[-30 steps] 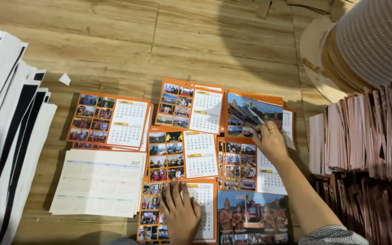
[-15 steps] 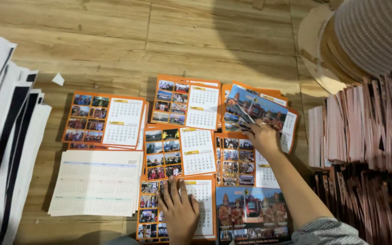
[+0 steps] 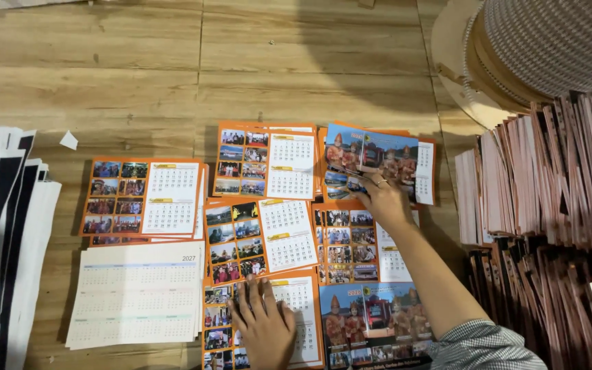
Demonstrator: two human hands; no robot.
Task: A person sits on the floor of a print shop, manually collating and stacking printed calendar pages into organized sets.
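Several piles of orange calendar sheets with photos and date grids lie on the wooden floor. My left hand (image 3: 263,323) rests flat, fingers spread, on the near middle calendar pile (image 3: 303,301). My right hand (image 3: 381,199) reaches forward and grips the lower edge of a photo cover sheet (image 3: 371,159), lifting it off the far right pile (image 3: 425,171). Another photo cover sheet (image 3: 371,322) lies near my right forearm. Other piles lie at the far middle (image 3: 268,161), the centre (image 3: 262,236) and the left (image 3: 145,199).
A pale calendar sheet pile (image 3: 138,294) lies at the near left. Black-and-white sheets (image 3: 1,247) are stacked along the left edge. Upright pinkish stacks of pages (image 3: 549,185) fill the right side, below a large spool of wire binding (image 3: 549,41). A scrap of paper (image 3: 68,140) lies on the floor.
My right hand has lifted the photo cover sheet's near edge off the far right pile. My left hand stays pressed on the near middle pile.
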